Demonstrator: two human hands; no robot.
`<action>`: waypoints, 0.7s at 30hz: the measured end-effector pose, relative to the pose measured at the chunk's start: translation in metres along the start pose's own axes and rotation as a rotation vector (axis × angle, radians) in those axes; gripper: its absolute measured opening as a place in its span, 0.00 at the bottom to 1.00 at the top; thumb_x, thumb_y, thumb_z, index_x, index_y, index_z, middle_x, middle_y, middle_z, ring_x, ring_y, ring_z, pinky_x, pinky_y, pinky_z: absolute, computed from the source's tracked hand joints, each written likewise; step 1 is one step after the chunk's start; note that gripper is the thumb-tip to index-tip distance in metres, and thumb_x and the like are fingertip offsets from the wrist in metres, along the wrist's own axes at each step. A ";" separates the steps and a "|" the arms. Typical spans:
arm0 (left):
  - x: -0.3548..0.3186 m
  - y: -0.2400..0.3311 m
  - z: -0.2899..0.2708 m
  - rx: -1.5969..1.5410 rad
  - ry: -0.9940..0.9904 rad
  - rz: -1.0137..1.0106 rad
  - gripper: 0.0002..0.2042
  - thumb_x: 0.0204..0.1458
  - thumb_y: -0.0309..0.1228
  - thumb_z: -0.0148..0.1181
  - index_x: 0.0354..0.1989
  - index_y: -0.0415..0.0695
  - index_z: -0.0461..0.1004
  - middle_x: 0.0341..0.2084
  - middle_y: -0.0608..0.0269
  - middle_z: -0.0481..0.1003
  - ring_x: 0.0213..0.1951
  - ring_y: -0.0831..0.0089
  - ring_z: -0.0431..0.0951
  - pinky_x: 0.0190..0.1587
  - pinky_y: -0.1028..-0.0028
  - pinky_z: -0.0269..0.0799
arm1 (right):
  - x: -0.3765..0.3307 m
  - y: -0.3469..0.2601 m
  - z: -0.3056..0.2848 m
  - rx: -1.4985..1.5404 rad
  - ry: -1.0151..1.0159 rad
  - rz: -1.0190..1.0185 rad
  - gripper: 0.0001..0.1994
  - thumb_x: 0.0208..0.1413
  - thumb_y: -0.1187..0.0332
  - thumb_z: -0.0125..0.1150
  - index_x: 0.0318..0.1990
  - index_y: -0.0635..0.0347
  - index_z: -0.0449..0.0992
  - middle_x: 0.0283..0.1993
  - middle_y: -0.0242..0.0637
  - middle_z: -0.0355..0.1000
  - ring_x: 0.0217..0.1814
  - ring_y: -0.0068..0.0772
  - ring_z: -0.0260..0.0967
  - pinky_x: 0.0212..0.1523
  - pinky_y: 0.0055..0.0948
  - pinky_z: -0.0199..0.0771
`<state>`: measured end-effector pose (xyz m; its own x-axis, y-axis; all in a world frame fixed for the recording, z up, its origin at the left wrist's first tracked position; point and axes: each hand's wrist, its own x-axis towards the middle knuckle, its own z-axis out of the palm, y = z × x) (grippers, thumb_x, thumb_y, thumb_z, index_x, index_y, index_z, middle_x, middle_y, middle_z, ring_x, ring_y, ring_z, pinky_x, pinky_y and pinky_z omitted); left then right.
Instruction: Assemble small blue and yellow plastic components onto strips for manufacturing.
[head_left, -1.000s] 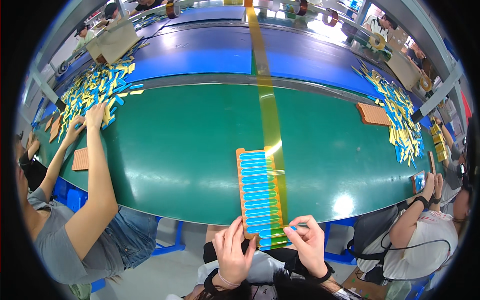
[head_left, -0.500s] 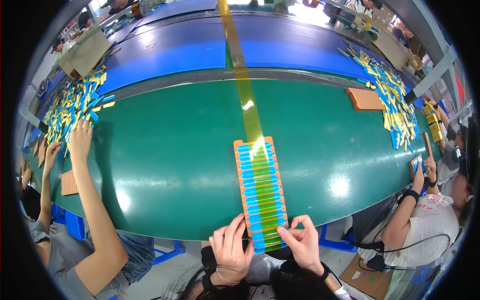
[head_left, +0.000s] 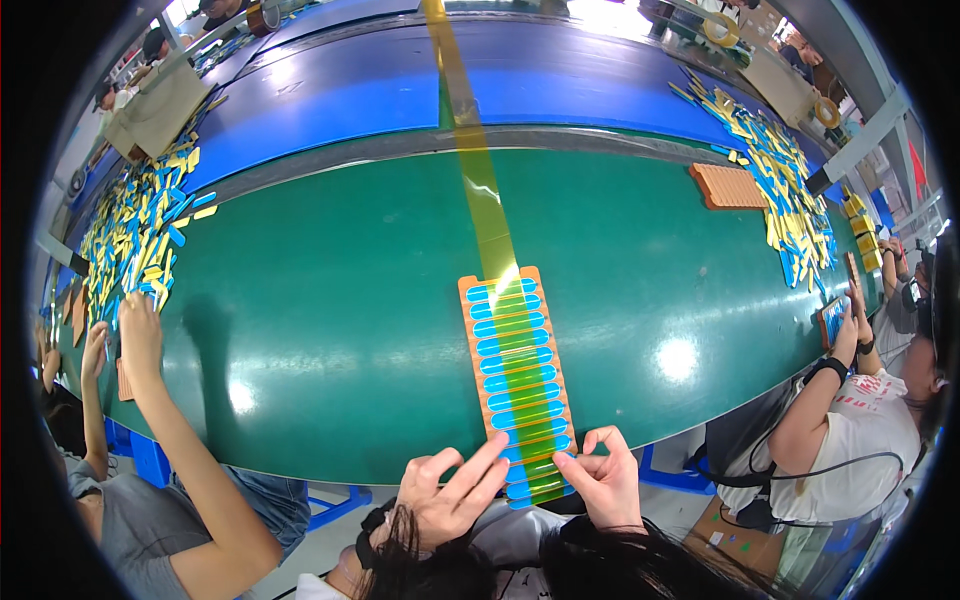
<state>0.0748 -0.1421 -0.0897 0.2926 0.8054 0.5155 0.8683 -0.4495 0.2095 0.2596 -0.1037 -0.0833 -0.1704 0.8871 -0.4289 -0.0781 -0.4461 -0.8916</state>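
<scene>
An orange grooved tray (head_left: 466, 300) lies at the near edge of the green tabletop, holding a column of blue rounded strips (head_left: 503, 384). Down the middle of the strips runs translucent yellow tape (head_left: 480, 215), which stretches from the far side of the table over the tray to its near end. My left hand (head_left: 440, 500) is open, its fingers stretched out and the tips at the tray's lower left side by the strips and tape. At the lower right corner, my right hand (head_left: 603, 488) is closed, thumb and bent index finger against the tape's near end.
Piles of blue and yellow strips lie at the left (head_left: 130, 230) and right (head_left: 785, 210). Another orange tray (head_left: 728, 187) rests beside the right pile. A co-worker's arm (head_left: 180, 430) reaches over the table at left; another person (head_left: 835, 420) works at right. Blue panels (head_left: 310, 110) lie beyond a dark rail.
My left hand has shifted from the tray's left edge, its fingers now extended onto the strips near the tape. My right hand stays put. The left co-worker's hand has drawn nearer.
</scene>
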 end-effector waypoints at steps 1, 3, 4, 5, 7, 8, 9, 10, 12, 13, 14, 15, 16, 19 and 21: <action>0.000 -0.003 -0.001 -0.002 -0.002 0.001 0.12 0.40 0.32 0.59 0.35 0.49 0.70 0.47 0.71 0.68 0.34 0.75 0.60 0.29 0.81 0.58 | 0.000 0.000 0.000 -0.007 0.000 0.004 0.13 0.49 0.80 0.54 0.34 0.60 0.54 0.24 0.39 0.70 0.26 0.15 0.65 0.20 0.11 0.56; 0.001 -0.008 -0.002 -0.021 -0.058 0.188 0.06 0.43 0.32 0.55 0.31 0.51 0.68 0.48 0.75 0.67 0.35 0.76 0.60 0.27 0.83 0.56 | 0.000 -0.002 0.002 0.011 0.007 -0.001 0.13 0.49 0.79 0.54 0.34 0.60 0.54 0.24 0.39 0.70 0.26 0.14 0.65 0.20 0.11 0.56; 0.003 -0.009 -0.002 -0.035 -0.080 0.203 0.02 0.45 0.31 0.52 0.28 0.53 0.67 0.48 0.78 0.67 0.36 0.78 0.59 0.26 0.84 0.55 | 0.000 -0.002 0.003 0.028 0.011 -0.007 0.13 0.49 0.79 0.54 0.34 0.60 0.54 0.23 0.39 0.70 0.26 0.14 0.65 0.20 0.11 0.56; 0.004 -0.010 -0.002 -0.038 -0.078 0.204 0.02 0.45 0.31 0.52 0.28 0.53 0.67 0.48 0.78 0.67 0.36 0.78 0.59 0.26 0.84 0.55 | 0.000 -0.002 0.002 0.026 0.014 -0.007 0.13 0.49 0.79 0.54 0.34 0.60 0.54 0.23 0.39 0.70 0.26 0.14 0.65 0.20 0.11 0.56; 0.007 -0.015 -0.005 -0.057 -0.175 0.303 0.02 0.46 0.30 0.52 0.27 0.53 0.67 0.50 0.78 0.66 0.37 0.80 0.60 0.26 0.84 0.55 | 0.001 -0.002 0.003 0.026 0.000 -0.017 0.13 0.49 0.79 0.54 0.33 0.60 0.54 0.23 0.38 0.70 0.24 0.13 0.63 0.19 0.11 0.55; 0.007 -0.016 -0.005 -0.040 -0.233 0.311 0.02 0.46 0.30 0.52 0.27 0.53 0.66 0.51 0.78 0.64 0.38 0.81 0.61 0.26 0.84 0.56 | 0.001 0.000 0.002 0.027 0.000 -0.015 0.13 0.49 0.79 0.54 0.33 0.60 0.54 0.23 0.38 0.70 0.24 0.13 0.63 0.19 0.11 0.55; 0.008 -0.017 -0.005 -0.045 -0.230 0.315 0.02 0.46 0.30 0.52 0.27 0.53 0.66 0.51 0.78 0.64 0.38 0.81 0.61 0.26 0.84 0.56 | 0.001 0.000 0.002 0.004 -0.002 -0.028 0.12 0.50 0.79 0.54 0.33 0.60 0.54 0.23 0.37 0.70 0.23 0.12 0.62 0.18 0.12 0.55; 0.009 -0.017 -0.005 -0.074 -0.231 0.303 0.02 0.46 0.30 0.52 0.27 0.53 0.66 0.52 0.78 0.63 0.39 0.81 0.61 0.27 0.84 0.56 | -0.001 0.000 0.001 -0.019 -0.004 -0.042 0.12 0.50 0.78 0.54 0.34 0.60 0.54 0.22 0.36 0.70 0.21 0.11 0.61 0.17 0.12 0.54; 0.011 -0.020 -0.006 -0.098 -0.266 0.281 0.03 0.45 0.31 0.52 0.28 0.52 0.66 0.53 0.77 0.62 0.39 0.81 0.62 0.31 0.82 0.58 | 0.000 -0.003 -0.002 -0.121 -0.015 -0.043 0.11 0.50 0.77 0.53 0.34 0.61 0.55 0.22 0.36 0.70 0.19 0.10 0.60 0.16 0.13 0.53; 0.011 -0.020 -0.005 -0.097 -0.266 0.282 0.03 0.45 0.31 0.52 0.28 0.52 0.66 0.53 0.77 0.62 0.39 0.81 0.62 0.31 0.82 0.58 | 0.001 -0.004 -0.005 -0.218 -0.032 -0.043 0.11 0.51 0.76 0.53 0.34 0.62 0.56 0.22 0.35 0.70 0.18 0.10 0.58 0.15 0.13 0.52; 0.011 -0.020 -0.004 -0.129 -0.270 0.270 0.04 0.44 0.31 0.54 0.27 0.53 0.66 0.51 0.79 0.65 0.37 0.78 0.61 0.32 0.80 0.57 | -0.001 -0.010 -0.009 -0.398 -0.012 -0.096 0.10 0.51 0.76 0.53 0.33 0.64 0.56 0.22 0.36 0.70 0.18 0.11 0.61 0.16 0.14 0.54; 0.011 -0.021 -0.005 -0.156 -0.277 0.258 0.05 0.43 0.30 0.56 0.27 0.53 0.66 0.49 0.80 0.67 0.35 0.75 0.59 0.34 0.77 0.57 | -0.005 -0.018 -0.009 -0.573 0.006 -0.150 0.10 0.51 0.75 0.53 0.33 0.65 0.57 0.22 0.37 0.71 0.18 0.13 0.63 0.17 0.14 0.57; 0.011 -0.021 -0.006 -0.149 -0.279 0.268 0.03 0.43 0.31 0.53 0.28 0.51 0.68 0.53 0.75 0.62 0.39 0.80 0.64 0.33 0.78 0.59 | -0.005 -0.029 -0.002 -0.519 0.111 -0.232 0.09 0.51 0.74 0.53 0.34 0.66 0.58 0.23 0.40 0.72 0.23 0.21 0.70 0.22 0.18 0.66; 0.012 -0.016 -0.011 -0.128 -0.300 0.273 0.05 0.43 0.31 0.53 0.29 0.49 0.69 0.52 0.71 0.64 0.39 0.79 0.66 0.33 0.78 0.59 | 0.004 -0.039 0.000 -0.441 0.016 -0.477 0.08 0.52 0.75 0.50 0.36 0.65 0.57 0.28 0.42 0.72 0.31 0.30 0.73 0.28 0.25 0.71; 0.012 -0.014 -0.011 -0.149 -0.256 0.269 0.06 0.43 0.30 0.53 0.30 0.47 0.69 0.51 0.69 0.66 0.39 0.78 0.67 0.33 0.77 0.60 | 0.009 -0.044 0.010 -0.576 -0.081 -0.468 0.09 0.52 0.74 0.51 0.36 0.65 0.57 0.26 0.43 0.70 0.30 0.35 0.73 0.26 0.28 0.71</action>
<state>0.0616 -0.1301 -0.0774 0.6081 0.7134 0.3481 0.6855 -0.6931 0.2231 0.2521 -0.0772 -0.0462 -0.3193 0.9476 0.0061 0.3634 0.1283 -0.9227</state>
